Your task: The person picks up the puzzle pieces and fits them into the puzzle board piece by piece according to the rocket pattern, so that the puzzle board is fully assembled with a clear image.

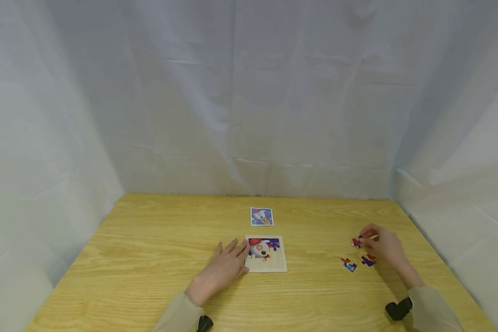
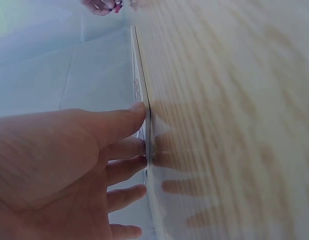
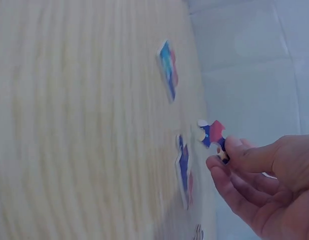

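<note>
Left hand (image 1: 224,269) lies flat on the bench (image 1: 149,258), fingers straight and pressed against the left edge of the puzzle tray (image 1: 267,254), likely bracing it so it won't slide. Over on the right, the right hand (image 1: 383,246) pinches a puzzle piece (image 1: 356,242) between thumb and fingertips, lifted just clear of the wood, well apart from the tray. Two loose pieces (image 1: 349,264) lie just beside that hand, and a small reference card (image 1: 261,216) sits behind the tray. The right wrist view shows the pinch on the piece (image 3: 213,134) up close; the head view alone shows the rocket picture partly filled in.
</note>
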